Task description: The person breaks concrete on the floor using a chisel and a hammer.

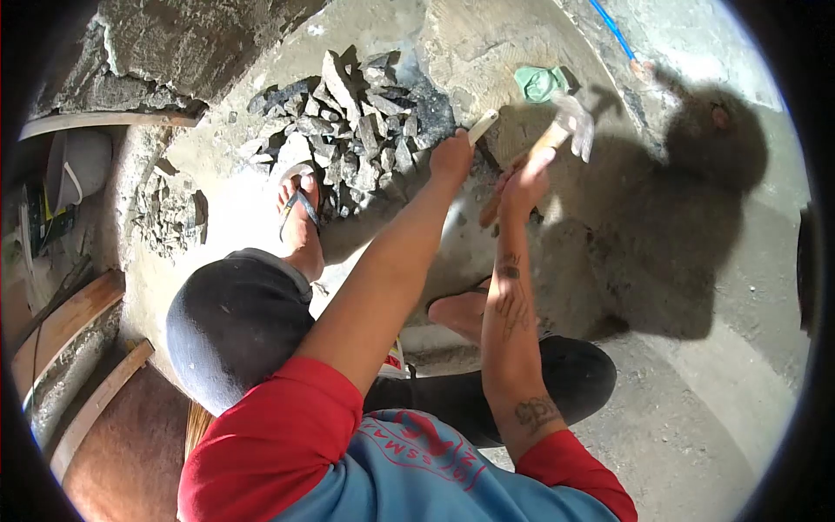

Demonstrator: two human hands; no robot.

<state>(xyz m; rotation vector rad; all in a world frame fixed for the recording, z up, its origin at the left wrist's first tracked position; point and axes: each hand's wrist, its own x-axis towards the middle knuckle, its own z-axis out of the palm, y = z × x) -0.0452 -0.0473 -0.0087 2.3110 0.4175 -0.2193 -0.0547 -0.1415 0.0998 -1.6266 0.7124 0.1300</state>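
Note:
My left hand (452, 157) is closed round a light-coloured rod (482, 127), whose pale end points up and to the right. Just right of it, my right hand (524, 180) grips the wooden handle of a hammer (571, 124). The hammer's metal head is raised at the upper right of that hand, slightly blurred. A pile of broken grey stones (348, 126) lies on the floor to the left of my left hand. Beyond the hammer head is a crumpled green object (539, 83). The spot under my hands is partly hidden.
My sandalled foot (301, 217) is below the stone pile. Smaller stone chips (168, 213) lie farther left. Wooden boards (70, 326) and a grey-white container (80, 165) line the left side. A blue stick (613, 29) is at the top right. A shadow falls on the right floor.

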